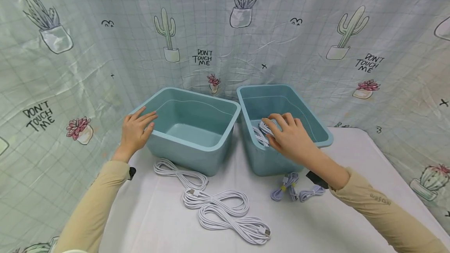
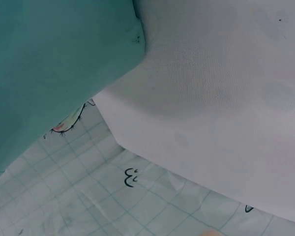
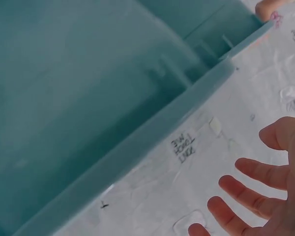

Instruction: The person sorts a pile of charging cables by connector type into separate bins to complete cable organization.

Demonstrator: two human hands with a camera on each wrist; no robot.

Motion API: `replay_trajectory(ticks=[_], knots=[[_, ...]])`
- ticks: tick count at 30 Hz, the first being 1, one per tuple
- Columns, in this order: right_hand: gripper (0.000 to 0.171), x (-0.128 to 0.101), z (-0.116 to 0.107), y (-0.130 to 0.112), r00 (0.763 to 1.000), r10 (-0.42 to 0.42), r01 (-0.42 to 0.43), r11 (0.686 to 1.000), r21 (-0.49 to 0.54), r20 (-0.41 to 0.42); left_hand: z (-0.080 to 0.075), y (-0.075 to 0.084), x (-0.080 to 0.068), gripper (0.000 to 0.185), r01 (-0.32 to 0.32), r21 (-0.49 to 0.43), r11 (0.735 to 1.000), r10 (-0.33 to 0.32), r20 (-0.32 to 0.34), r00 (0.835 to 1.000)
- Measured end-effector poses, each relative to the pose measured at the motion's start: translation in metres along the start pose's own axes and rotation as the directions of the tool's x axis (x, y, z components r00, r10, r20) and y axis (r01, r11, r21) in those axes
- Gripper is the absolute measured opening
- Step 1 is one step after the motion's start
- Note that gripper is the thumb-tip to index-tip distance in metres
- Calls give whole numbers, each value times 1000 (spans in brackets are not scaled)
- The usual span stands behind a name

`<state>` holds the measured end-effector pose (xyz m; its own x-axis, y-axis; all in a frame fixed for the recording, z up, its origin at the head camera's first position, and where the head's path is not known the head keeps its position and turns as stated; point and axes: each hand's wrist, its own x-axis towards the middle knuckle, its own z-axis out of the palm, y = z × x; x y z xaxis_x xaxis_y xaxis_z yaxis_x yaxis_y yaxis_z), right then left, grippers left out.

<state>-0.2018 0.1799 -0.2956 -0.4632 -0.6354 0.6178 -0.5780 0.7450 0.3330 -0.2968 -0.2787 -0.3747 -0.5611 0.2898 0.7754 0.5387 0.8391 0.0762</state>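
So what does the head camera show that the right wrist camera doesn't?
Only the head view shows both teal bins side by side, the left bin with the left hand resting on its rim, white cables coiled on the table, two small bundled cables, and the right hand over cables inside the right bin.

Only the right wrist view shows that hand's spread, straight fingers from the palm side, holding nothing.

Both share the teal right bin, the right hand and the cactus-print curtain.
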Motion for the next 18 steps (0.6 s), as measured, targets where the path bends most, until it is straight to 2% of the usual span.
replay_trajectory(ticks=[6,13,18], knots=[[41,-6,1,-16,998,-59,60,998,21,-24,-1,1,0,62,4,-10,1000,-4,1,1000],[52,-14,1,-35,996,-87,88,994,62,-10,-2,2,1,63,5,-6,1000,-5,4,1000],[53,-20,2,-46,994,-109,109,992,59,1,-2,1,0,49,3,-4,1000,-3,9,1000]])
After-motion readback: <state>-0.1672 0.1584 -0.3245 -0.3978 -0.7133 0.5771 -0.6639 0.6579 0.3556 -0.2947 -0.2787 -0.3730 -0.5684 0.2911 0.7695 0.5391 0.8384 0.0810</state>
